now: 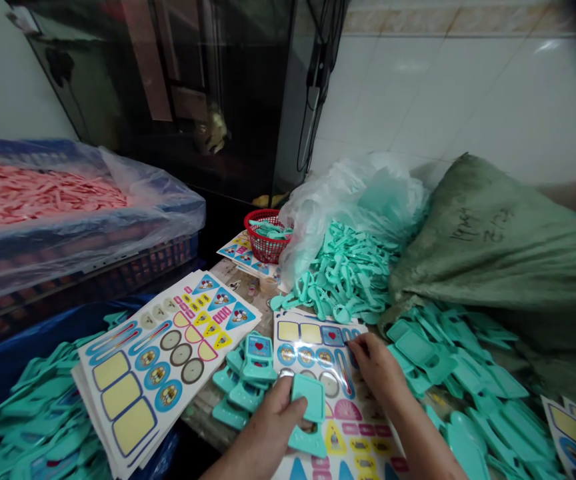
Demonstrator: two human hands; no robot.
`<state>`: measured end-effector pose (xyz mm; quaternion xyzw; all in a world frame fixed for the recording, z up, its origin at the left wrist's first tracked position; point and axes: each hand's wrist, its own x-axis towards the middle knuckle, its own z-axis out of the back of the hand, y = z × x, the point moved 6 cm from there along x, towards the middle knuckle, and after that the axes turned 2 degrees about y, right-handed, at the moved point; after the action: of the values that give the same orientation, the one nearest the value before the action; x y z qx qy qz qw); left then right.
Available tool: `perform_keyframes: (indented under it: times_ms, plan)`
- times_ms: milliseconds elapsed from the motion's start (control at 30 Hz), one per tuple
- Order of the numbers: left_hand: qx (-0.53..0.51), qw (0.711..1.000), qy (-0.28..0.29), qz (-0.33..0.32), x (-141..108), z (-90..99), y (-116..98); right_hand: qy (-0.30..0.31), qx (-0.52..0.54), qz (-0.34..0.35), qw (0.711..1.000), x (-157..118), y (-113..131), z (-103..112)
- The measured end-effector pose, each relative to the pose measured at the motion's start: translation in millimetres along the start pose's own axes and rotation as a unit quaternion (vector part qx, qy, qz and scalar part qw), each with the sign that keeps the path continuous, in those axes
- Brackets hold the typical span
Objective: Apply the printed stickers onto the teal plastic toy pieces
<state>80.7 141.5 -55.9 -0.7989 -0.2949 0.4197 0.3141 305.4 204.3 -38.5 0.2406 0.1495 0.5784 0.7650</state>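
Observation:
My left hand (285, 413) grips a teal plastic toy piece (309, 398) with a blank square face and a cut-out lower part. Beneath it lies a sticker sheet (288, 387) printed with yellow squares, round faces, thermometers and triangles. At the sheet's upper right, the thumb and fingers of my right hand (375, 363) are pinched together on a sticker's edge, beside the blue heart sticker (332, 335). How far that sticker is lifted is hidden by the fingers. Left of my left hand, several teal pieces are stacked, the top piece (258, 348) bearing a heart sticker.
A thick pile of sticker sheets (168, 360) lies left. Loose teal pieces (468, 380) spread on the right below a green sack (513, 247). Behind are teal spoon-like parts (348, 267) spilling from a plastic bag, a red basket (268, 248), and a blue crate (168, 263) of pink parts.

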Motion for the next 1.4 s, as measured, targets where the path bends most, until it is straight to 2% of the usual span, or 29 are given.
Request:
perform_keyframes:
  times_ms: [233,400,500,600,733,800,867,967,1100,1233,1400]
  plan:
    - [0.0,1.0,-0.007,-0.002,-3.1,-3.5,-7.0,-0.001,0.056,-0.034,0.998,-0.5,2.1,0.1]
    - [0.015,1.0,-0.008,-0.011,-2.4,-5.2,-9.7,0.036,0.171,-0.078,0.981,4.8,2.2,4.9]
    - [0.044,0.998,0.002,-0.042,-2.5,-6.1,-14.2,0.075,0.268,-0.101,0.955,5.3,8.7,15.3]
    - [0.089,0.995,0.007,-0.045,-2.9,-6.3,-14.0,0.093,0.366,-0.105,0.92,4.6,20.4,33.6]
    - [0.093,0.995,0.019,-0.035,-0.7,-5.7,-9.0,0.062,0.47,-0.084,0.876,0.3,32.7,61.2]
    - [0.075,0.997,0.018,-0.024,1.0,-4.3,-5.9,0.053,0.498,-0.08,0.862,-9.1,36.6,66.1]
    - [0.056,0.998,0.022,-0.02,0.4,-4.5,-5.1,0.068,0.506,-0.089,0.855,-25.6,41.5,60.2]
    - [0.006,0.999,0.028,-0.034,-7.7,-8.1,-9.7,0.109,0.484,-0.093,0.863,-58.7,52.6,39.1]
    - [-0.178,0.98,0.05,-0.07,-23.9,-16.4,-20.2,0.156,0.44,-0.074,0.881,-95.1,65.8,9.9]
    - [-0.248,0.961,0.055,-0.107,-32.3,-18.0,-27.5,0.162,0.419,-0.048,0.892,-108.0,69.1,-2.5]
    - [-0.265,0.955,0.065,-0.12,-39.1,-20.5,-32.8,0.135,0.397,-0.045,0.907,-109.5,74.2,1.5]
